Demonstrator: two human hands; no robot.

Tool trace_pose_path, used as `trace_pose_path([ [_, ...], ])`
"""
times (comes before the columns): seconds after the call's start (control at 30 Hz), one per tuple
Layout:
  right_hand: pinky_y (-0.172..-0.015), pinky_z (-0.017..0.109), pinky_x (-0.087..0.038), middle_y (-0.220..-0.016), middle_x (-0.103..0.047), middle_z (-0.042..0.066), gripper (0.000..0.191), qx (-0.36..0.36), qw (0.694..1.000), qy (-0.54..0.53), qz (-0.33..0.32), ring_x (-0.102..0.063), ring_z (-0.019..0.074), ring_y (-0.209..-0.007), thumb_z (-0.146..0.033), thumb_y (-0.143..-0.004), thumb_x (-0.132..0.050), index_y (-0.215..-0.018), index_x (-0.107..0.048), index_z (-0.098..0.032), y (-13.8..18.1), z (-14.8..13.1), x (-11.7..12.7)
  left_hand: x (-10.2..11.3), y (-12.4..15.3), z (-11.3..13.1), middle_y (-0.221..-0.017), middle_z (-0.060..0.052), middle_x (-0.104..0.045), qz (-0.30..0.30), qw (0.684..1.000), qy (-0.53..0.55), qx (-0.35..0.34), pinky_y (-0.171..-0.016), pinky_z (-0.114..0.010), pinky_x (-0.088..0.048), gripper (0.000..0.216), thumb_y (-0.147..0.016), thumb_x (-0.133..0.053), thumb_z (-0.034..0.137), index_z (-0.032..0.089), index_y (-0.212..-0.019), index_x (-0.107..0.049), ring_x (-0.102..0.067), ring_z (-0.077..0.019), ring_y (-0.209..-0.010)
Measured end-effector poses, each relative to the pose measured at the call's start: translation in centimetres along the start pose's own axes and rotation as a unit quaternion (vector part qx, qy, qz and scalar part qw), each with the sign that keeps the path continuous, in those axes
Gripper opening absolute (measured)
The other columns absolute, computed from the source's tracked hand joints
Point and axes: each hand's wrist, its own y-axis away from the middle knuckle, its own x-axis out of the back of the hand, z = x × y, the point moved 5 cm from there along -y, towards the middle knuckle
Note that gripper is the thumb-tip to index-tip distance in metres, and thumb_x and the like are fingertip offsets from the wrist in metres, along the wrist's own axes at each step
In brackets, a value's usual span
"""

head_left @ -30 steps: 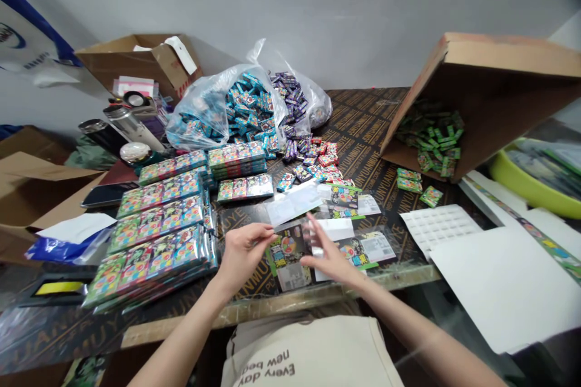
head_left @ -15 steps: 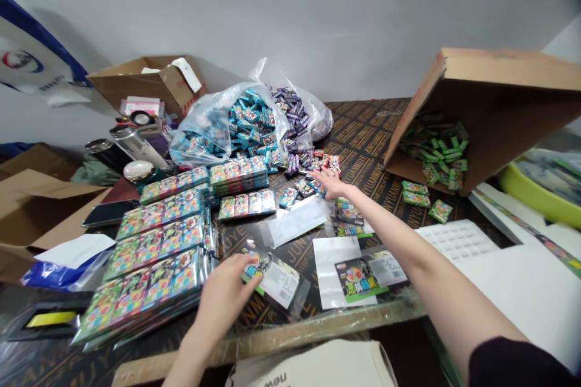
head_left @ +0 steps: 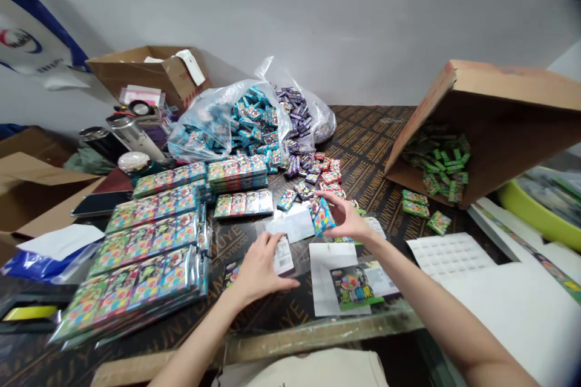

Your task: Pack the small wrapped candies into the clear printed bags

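I'm getting blue, multicoloured print on the held packet (head_left: 321,216), gold lettering across the black table (head_left: 370,133), lime green on the right basin (head_left: 524,204).

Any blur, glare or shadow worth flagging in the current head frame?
Head view: lettering on the blue-and-white banner is blurred; the clear bag shows shiny highlights; the tilted cardboard box is dark inside; the lower-right corner looks hazy.

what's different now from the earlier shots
The right hand has drawn back from the loose red packs, now holding a blue pack. The left hand has shifted right, over the printed wrapper, which has turned. The stacked packs and filled bags stayed put.
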Motion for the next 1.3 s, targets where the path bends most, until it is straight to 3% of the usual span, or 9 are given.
trace_pose_path([
  [0.1,-0.103,0.036,-0.03,-0.129,-0.043,0.007,0.083,0.029,0.999,0.02,0.019,-0.042,0.0243,-0.119,-0.024,-0.054,-0.076,-0.127,-0.038,-0.022,2.1,-1.6,-3.0,1.0,-0.6,1.1,-0.106,-0.008,-0.046,0.042,0.999,0.033,-0.001,-0.084,-0.041,-0.041,0.086,-0.05,-0.069,0.056,0.023,-0.123,-0.038,-0.048,-0.027,-0.096],
  [0.23,-0.107,0.041,-0.023,-0.13,-0.044,0.007,0.087,0.043,0.993,0.107,0.017,-0.037,0.0259,-0.123,-0.022,-0.052,-0.077,-0.129,-0.037,-0.023,3.3,-2.3,-4.8,1.4,-0.5,1.7,-0.11,-0.008,-0.047,0.074,0.997,0.037,-0.002,-0.088,-0.042,-0.038,0.082,-0.053,-0.071,0.049,0.021,-0.123,-0.038,-0.046,-0.0271,-0.101],
  [0.43,-0.105,0.041,-0.026,-0.129,-0.044,0.009,0.088,0.033,0.994,0.102,0.007,-0.04,0.0262,-0.121,-0.028,-0.052,-0.077,-0.129,-0.037,-0.021,3.8,-2.0,-4.8,1.7,0.0,1.4,-0.116,-0.008,-0.045,0.053,0.995,0.076,-0.03,-0.093,-0.041,-0.036,0.088,-0.049,-0.075,0.047,0.022,-0.125,-0.037,-0.042,-0.0269,-0.108],
  [0.63,-0.108,0.047,-0.01,-0.128,-0.047,0.009,0.086,0.041,0.987,0.152,-0.042,-0.039,0.0293,-0.122,-0.031,-0.049,-0.077,-0.126,-0.041,-0.023,3.7,-2.8,-5.2,2.0,0.1,1.4,-0.118,-0.01,-0.045,0.07,0.992,0.105,-0.013,-0.094,-0.042,-0.036,0.088,-0.053,-0.074,0.042,0.021,-0.128,-0.035,-0.044,-0.0265,-0.108],
  [0.83,-0.105,0.05,-0.011,-0.135,-0.038,0.011,0.081,-0.01,0.981,0.195,-0.024,-0.031,0.0299,-0.127,-0.039,-0.054,-0.074,-0.126,-0.04,-0.024,4.0,-2.0,-5.7,1.5,0.4,1.6,-0.119,-0.009,-0.046,0.038,0.991,0.123,-0.03,-0.096,-0.042,-0.035,0.085,-0.052,-0.074,0.042,0.022,-0.126,-0.039,-0.043,-0.0274,-0.111],
  [1.1,-0.106,0.05,-0.003,-0.131,-0.043,0.01,0.084,0.015,0.965,0.258,-0.041,-0.03,0.0295,-0.127,-0.043,-0.056,-0.071,-0.13,-0.034,-0.025,4.1,-2.1,-6.3,1.5,0.8,1.1,-0.116,-0.008,-0.047,0.034,0.99,0.133,-0.042,-0.094,-0.039,-0.037,0.079,-0.052,-0.074,0.036,0.021,-0.123,-0.041,-0.045,-0.0259,-0.108],
  [1.2,-0.105,0.052,0.001,-0.141,-0.027,0.012,0.092,0.032,0.951,0.294,-0.09,-0.013,0.031,-0.133,-0.054,-0.063,-0.064,-0.138,-0.021,-0.023,4.4,-2.3,-6.9,1.2,0.7,1.0,-0.116,-0.008,-0.048,0.043,0.991,0.126,-0.03,-0.094,-0.04,-0.037,0.079,-0.052,-0.074,0.037,0.021,-0.123,-0.041,-0.046,-0.0262,-0.107],
  [1.27,-0.103,0.055,0.002,-0.147,-0.009,0.011,0.095,0.036,0.943,0.325,-0.059,0.001,0.0334,-0.134,-0.061,-0.064,-0.059,-0.14,-0.016,-0.023,4.9,-2.3,-7.0,1.1,0.6,0.7,-0.116,-0.008,-0.049,0.058,0.991,0.117,-0.012,-0.093,-0.04,-0.037,0.079,-0.054,-0.073,0.038,0.021,-0.124,-0.04,-0.047,-0.026,-0.107],
  [1.3,-0.103,0.056,0.003,-0.148,-0.003,0.008,0.09,0.043,0.938,0.343,-0.036,0.005,0.0347,-0.133,-0.063,-0.065,-0.058,-0.138,-0.021,-0.026,5.1,-2.4,-7.1,1.1,0.6,0.6,-0.115,-0.008,-0.049,0.066,0.992,0.112,-0.003,-0.093,-0.04,-0.038,0.079,-0.054,-0.073,0.039,0.021,-0.124,-0.04,-0.047,-0.026,-0.106],
])
